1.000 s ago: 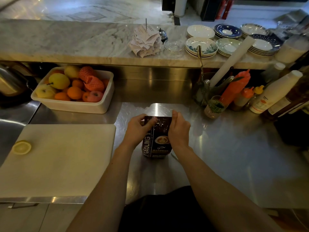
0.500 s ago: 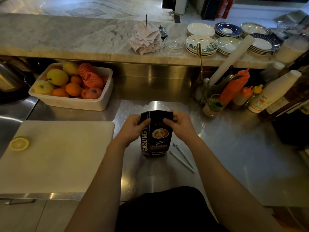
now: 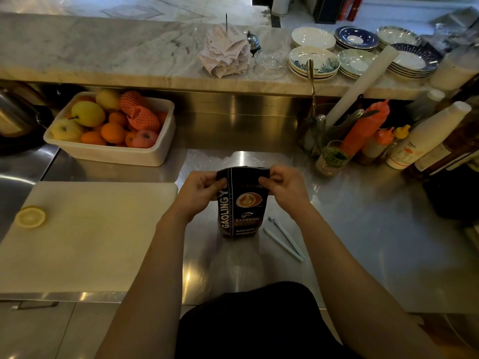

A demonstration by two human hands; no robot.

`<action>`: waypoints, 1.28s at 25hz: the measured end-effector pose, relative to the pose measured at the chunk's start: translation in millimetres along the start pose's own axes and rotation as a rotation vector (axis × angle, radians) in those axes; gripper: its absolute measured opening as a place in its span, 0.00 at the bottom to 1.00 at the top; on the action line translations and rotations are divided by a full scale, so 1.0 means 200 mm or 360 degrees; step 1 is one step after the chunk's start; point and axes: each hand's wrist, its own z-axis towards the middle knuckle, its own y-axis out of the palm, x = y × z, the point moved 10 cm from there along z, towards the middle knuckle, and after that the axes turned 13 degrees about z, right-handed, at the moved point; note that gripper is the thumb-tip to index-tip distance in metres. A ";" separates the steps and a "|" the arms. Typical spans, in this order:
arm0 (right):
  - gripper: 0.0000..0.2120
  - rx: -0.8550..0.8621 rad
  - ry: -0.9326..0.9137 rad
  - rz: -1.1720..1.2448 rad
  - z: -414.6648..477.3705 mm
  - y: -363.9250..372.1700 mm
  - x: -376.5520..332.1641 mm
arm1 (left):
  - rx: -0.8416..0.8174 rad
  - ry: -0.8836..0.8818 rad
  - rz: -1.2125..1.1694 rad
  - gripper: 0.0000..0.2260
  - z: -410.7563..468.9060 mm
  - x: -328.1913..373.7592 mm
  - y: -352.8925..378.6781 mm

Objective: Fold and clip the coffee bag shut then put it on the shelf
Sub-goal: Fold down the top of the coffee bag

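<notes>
Hands [image 3: 201,191] pinching coffee bag [image 3: 242,203], fold seemingly hidden

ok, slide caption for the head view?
Both hands fold the coffee bag top; clip waits beside it.

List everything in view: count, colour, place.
Dark foil coffee bag: one, upright, centre of steel counter.
Pale long bag clip: one, open, right of bag.
White cutting board: one, left.
Yellow lemon half: one, on board.
White fruit tub: one, behind board.
Patterned plate stacks: several, marble ledge.
Paper receipts on spike: one pile, ledge.
Sauce bottles: several, right.
Left hand, right hand: pinching bag top.
</notes>
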 end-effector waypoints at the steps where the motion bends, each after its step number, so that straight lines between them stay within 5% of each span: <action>1: 0.05 -0.0021 0.0002 0.0021 0.00 0.00 0.00 | -0.0014 0.0006 0.0009 0.11 0.00 -0.01 -0.01; 9: 0.07 -0.0026 0.0001 0.0263 0.00 0.01 -0.01 | -0.0125 0.0105 0.0110 0.14 0.00 0.08 -0.03; 14: 0.16 -0.0070 0.0000 0.0290 -0.02 0.01 0.01 | 0.0050 -0.0029 0.0139 0.15 0.01 -0.04 -0.03; 23: 0.18 -0.0166 -0.0009 0.0181 -0.01 0.03 0.08 | 0.0063 0.0018 0.0142 0.18 -0.01 -0.07 -0.02; 30: 0.23 -0.0122 -0.0051 0.0022 0.01 0.01 0.11 | 0.0251 -0.0031 0.0246 0.01 -0.03 -0.06 -0.02; 32: 0.22 -0.0163 -0.0062 -0.0078 0.01 0.02 0.08 | 0.0311 -0.0033 0.0270 0.04 -0.03 -0.06 -0.01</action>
